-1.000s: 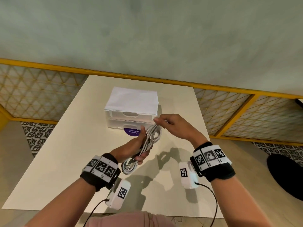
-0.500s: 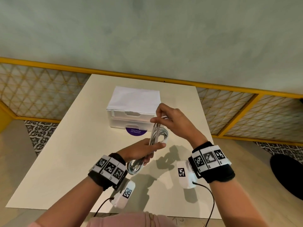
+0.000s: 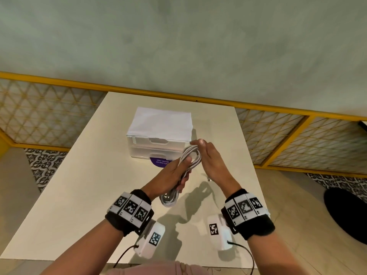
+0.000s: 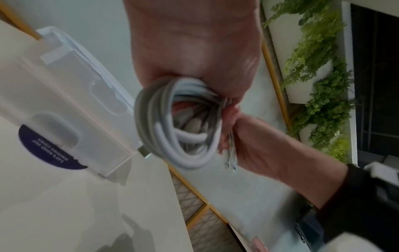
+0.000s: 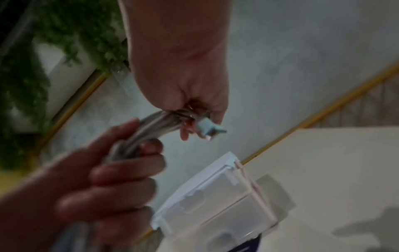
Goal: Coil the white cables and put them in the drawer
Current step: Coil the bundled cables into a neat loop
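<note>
A coil of white cable [image 3: 190, 155] is held upright above the table [image 3: 79, 195]. My left hand [image 3: 182, 169] grips the coil round its middle, and the lower loops [image 3: 168, 201] hang below the fist. My right hand [image 3: 196, 143] pinches the coil's top end, where a connector [image 5: 207, 129] sticks out from its fingers. In the left wrist view the cable loops [image 4: 179, 129] show as a ring between both hands. The white two-drawer unit [image 3: 158, 139] stands just behind the hands with both drawers closed.
A purple round sticker [image 3: 160, 162] lies on the table at the foot of the drawer unit. A yellow-framed lattice fence [image 3: 278, 135] runs behind the table. A dark round object [image 3: 347, 215] sits on the floor at the right. Green plants [image 4: 313, 68] hang on a wall.
My right hand lifted the cable end, then brought it down onto the top of the coil. My left hand shifted slightly right with the coil still in its grip.
</note>
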Demonstrator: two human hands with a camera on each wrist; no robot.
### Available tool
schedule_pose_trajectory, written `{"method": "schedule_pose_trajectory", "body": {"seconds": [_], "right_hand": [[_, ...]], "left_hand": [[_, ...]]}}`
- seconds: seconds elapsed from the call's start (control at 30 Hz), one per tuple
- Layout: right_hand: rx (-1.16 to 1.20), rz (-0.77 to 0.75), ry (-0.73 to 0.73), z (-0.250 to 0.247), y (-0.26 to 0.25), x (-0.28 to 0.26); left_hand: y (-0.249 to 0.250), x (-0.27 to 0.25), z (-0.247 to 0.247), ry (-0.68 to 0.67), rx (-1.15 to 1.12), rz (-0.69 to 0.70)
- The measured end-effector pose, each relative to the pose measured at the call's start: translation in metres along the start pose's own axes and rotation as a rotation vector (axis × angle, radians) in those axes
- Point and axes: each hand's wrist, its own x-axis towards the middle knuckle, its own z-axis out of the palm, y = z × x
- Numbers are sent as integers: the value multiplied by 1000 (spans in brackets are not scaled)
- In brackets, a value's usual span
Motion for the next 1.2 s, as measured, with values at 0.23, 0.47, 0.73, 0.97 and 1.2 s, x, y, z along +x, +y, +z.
{"method": "schedule_pose_trajectory", "body": {"seconds": [0.23, 0.47, 0.73, 0.97, 1.2], "right_hand": [[481, 273, -107, 8, -12, -3], [784, 353, -129, 9, -15, -3], [788, 339, -347, 7, -13, 2], [719, 318, -401, -1, -9, 8], [412, 318, -758, 14, 1, -20]], "left_hand": [[-7, 4, 5, -31, 37, 50], [5, 6, 1, 37, 78, 160], [6, 7, -4, 70, -29, 23], [3, 12, 3, 152, -218, 9], [0, 21, 1, 331, -396, -5]]}}
